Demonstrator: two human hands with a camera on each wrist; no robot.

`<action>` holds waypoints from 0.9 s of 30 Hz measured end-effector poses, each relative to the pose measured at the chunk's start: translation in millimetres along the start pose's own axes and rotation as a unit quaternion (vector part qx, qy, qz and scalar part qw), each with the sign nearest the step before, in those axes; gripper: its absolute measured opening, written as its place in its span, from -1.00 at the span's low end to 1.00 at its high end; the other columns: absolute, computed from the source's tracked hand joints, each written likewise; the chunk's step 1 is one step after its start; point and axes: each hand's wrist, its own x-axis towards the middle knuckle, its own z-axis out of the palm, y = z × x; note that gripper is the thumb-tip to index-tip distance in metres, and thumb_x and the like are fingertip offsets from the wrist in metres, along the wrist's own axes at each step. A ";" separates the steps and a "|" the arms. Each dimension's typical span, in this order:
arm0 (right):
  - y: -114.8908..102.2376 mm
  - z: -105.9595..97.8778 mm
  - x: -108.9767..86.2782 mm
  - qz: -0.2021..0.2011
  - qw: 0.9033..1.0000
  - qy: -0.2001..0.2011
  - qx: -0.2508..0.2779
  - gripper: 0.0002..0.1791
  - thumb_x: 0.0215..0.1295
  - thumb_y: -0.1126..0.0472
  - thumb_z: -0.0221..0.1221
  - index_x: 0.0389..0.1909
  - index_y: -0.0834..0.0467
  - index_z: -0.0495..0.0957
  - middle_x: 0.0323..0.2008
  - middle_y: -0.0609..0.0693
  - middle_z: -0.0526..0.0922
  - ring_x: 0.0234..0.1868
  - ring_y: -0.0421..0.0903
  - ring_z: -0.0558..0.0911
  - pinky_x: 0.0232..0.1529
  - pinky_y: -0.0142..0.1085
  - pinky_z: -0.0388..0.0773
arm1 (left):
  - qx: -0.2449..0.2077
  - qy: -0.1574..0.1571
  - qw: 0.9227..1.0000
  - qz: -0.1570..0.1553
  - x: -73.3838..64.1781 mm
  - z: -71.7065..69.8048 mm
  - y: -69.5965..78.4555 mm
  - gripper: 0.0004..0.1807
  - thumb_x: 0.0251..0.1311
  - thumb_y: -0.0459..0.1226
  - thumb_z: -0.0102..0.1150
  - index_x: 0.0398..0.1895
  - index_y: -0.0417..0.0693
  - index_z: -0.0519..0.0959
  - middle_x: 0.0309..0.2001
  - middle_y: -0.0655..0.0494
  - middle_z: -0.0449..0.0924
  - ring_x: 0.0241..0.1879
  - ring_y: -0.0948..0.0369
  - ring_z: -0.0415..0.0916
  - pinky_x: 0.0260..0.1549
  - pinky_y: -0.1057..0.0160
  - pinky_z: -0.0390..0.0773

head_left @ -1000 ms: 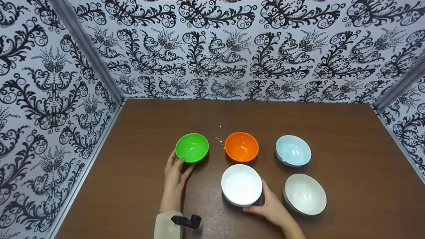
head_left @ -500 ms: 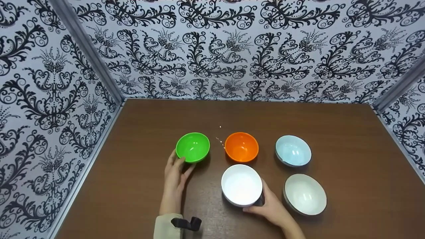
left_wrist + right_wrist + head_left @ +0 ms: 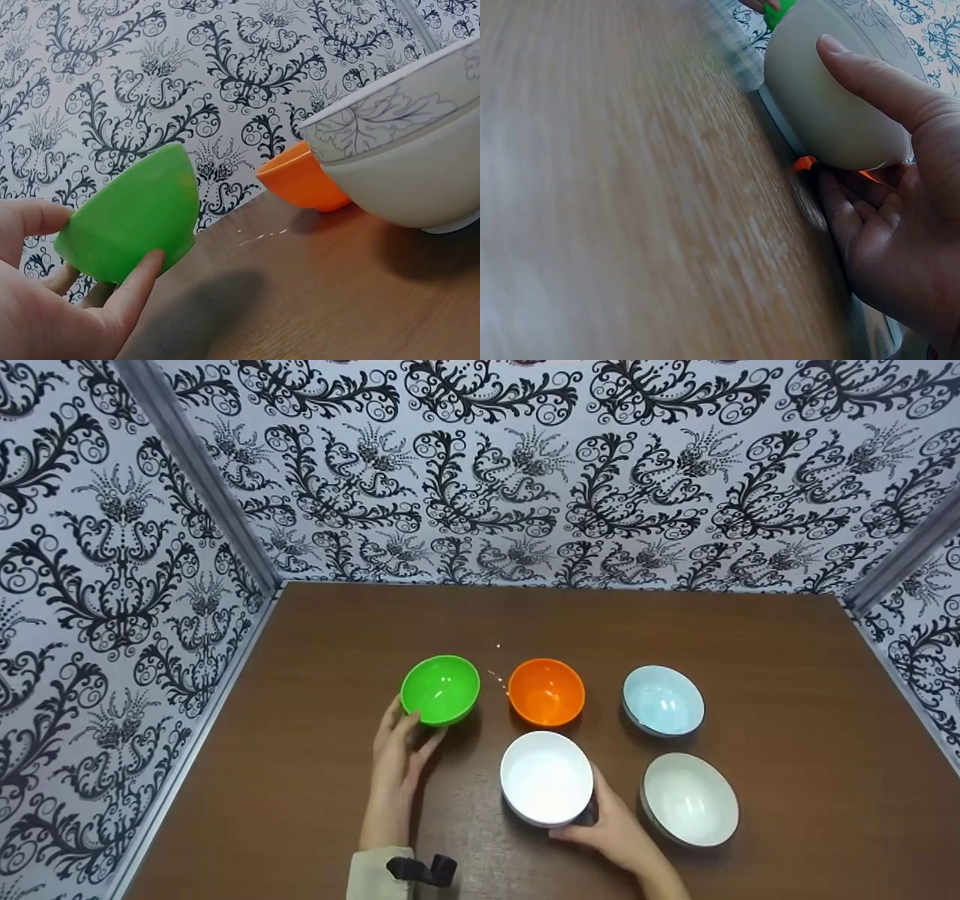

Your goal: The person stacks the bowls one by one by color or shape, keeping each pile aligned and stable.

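Note:
A green bowl [image 3: 440, 690] is gripped by my left hand [image 3: 393, 754], fingers and thumb spread around its side. In the left wrist view the green bowl [image 3: 139, 214] is raised off the table and tilted, with its shadow below. My right hand [image 3: 615, 821] holds a white bowl [image 3: 546, 776] by its right side. The right wrist view shows the thumb on the outer wall of the white bowl [image 3: 829, 97] and fingers under it near the base. A grey leaf pattern bands this bowl's outside. Behind it stands an orange bowl [image 3: 546, 692].
To the right, a light blue bowl [image 3: 662, 700] stands behind an off-white bowl [image 3: 690, 799], close to my right wrist. The brown table [image 3: 300, 780] ends at patterned walls [image 3: 480, 472] at the back and sides. Small light specks lie left of the orange bowl.
My left hand has raised the green bowl a little, shifting it slightly right and away from me. The right hand and the white bowl stay in place.

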 end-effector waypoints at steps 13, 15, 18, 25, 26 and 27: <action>-3.4 -0.5 -2.3 0.006 1.000 0.002 0.003 0.35 -0.23 0.16 0.62 0.57 0.13 -0.03 0.53 0.07 0.19 0.52 0.00 0.18 0.52 -0.16 0.07 | 0.011 -0.013 1.000 0.004 -5.9 2.8 1.5 -0.35 0.40 -0.33 -0.05 0.53 -0.11 0.10 0.51 -0.12 0.00 0.36 0.02 0.23 0.12 0.05 0.62; -3.9 -0.5 -2.6 0.005 1.000 0.002 0.003 0.35 -0.22 0.15 0.61 0.58 0.13 -0.04 0.54 0.06 0.19 0.52 -0.01 0.18 0.52 -0.15 0.06 | 0.016 -0.016 1.000 0.007 -6.7 2.7 1.5 -0.37 0.40 -0.33 -0.04 0.52 -0.11 0.12 0.50 -0.10 0.02 0.34 0.06 0.26 0.12 0.06 0.63; -4.0 -0.5 -2.6 0.008 1.000 0.002 0.007 0.34 -0.22 0.17 0.62 0.58 0.10 -0.02 0.53 0.04 0.20 0.52 -0.03 0.19 0.50 -0.26 0.08 | 0.026 -0.024 0.999 0.007 -9.1 2.7 2.5 -0.36 0.40 -0.31 -0.03 0.52 -0.11 0.12 0.50 -0.11 0.03 0.30 0.08 0.32 0.12 0.06 0.63; -4.2 -0.2 -3.3 0.002 1.000 0.002 0.009 0.33 -0.21 0.17 0.61 0.57 0.14 -0.03 0.53 0.09 0.19 0.53 0.01 0.17 0.52 -0.13 0.06 | 0.051 -0.047 0.998 0.005 -14.9 4.1 4.4 -0.34 0.40 -0.30 -0.04 0.53 -0.14 0.09 0.50 -0.15 0.02 0.24 0.12 0.37 0.07 0.09 0.65; -4.4 -0.2 -3.4 0.003 1.000 0.002 0.011 0.34 -0.21 0.17 0.61 0.57 0.15 -0.03 0.54 0.09 0.19 0.53 0.02 0.17 0.51 -0.18 0.06 | 0.052 -0.049 0.997 0.004 -15.4 4.5 4.4 -0.35 0.40 -0.30 -0.04 0.53 -0.14 0.09 0.50 -0.15 0.03 0.22 0.12 0.40 0.06 0.10 0.66; -4.6 -0.1 -3.6 0.005 1.000 0.001 0.014 0.34 -0.21 0.17 0.61 0.57 0.15 -0.03 0.54 0.09 0.18 0.53 0.01 0.17 0.50 -0.24 0.07 | 0.053 -0.050 0.997 0.003 -15.9 5.1 4.5 -0.34 0.39 -0.31 -0.04 0.53 -0.15 0.09 0.49 -0.16 0.04 0.20 0.13 0.42 0.05 0.11 0.66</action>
